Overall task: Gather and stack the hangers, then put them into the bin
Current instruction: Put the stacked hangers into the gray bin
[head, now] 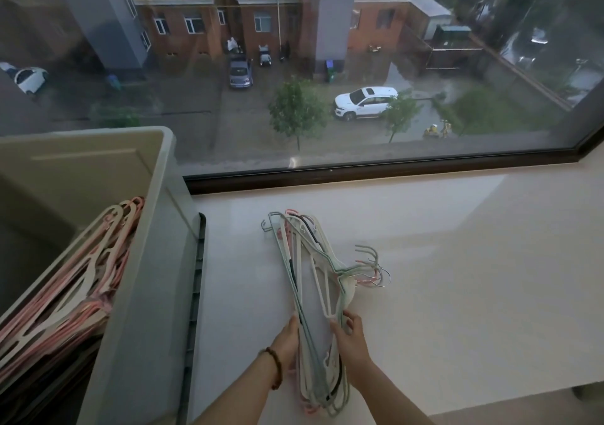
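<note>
A stack of green, white and pink hangers lies on the white window sill, hooks pointing right. My left hand grips the stack's left edge near its close end, thumb against the bars. My right hand grips the right edge, fingers curled round the white hangers. To the left stands a grey plastic bin holding several pink and beige hangers leaning inside.
A dark grey ribbed handle strip runs down the bin's side next to the stack. The dark window frame bounds the sill at the back. The sill's front edge drops off at the lower right.
</note>
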